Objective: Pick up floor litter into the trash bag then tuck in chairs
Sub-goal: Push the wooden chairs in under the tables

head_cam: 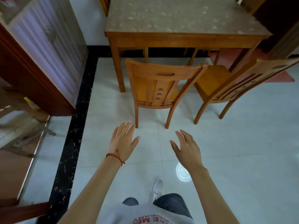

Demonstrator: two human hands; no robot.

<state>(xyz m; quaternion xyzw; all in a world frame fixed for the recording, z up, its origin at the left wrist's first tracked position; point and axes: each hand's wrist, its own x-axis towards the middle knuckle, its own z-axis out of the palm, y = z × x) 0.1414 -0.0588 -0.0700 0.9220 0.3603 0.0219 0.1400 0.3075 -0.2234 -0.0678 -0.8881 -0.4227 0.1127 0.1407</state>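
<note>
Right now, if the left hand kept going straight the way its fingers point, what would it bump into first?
Probably the nearer chair. The left hand is open, fingers aimed toward that chair's back leg and backrest. Depth is hard to judge, so it may pass over bare floor first.

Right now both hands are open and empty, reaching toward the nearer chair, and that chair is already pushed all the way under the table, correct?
Not quite. The head view shows the left hand and right hand open and empty, reaching toward the nearer chair, but that chair is not tucked in: its seat and back stand out on the floor in front of the table.
</note>
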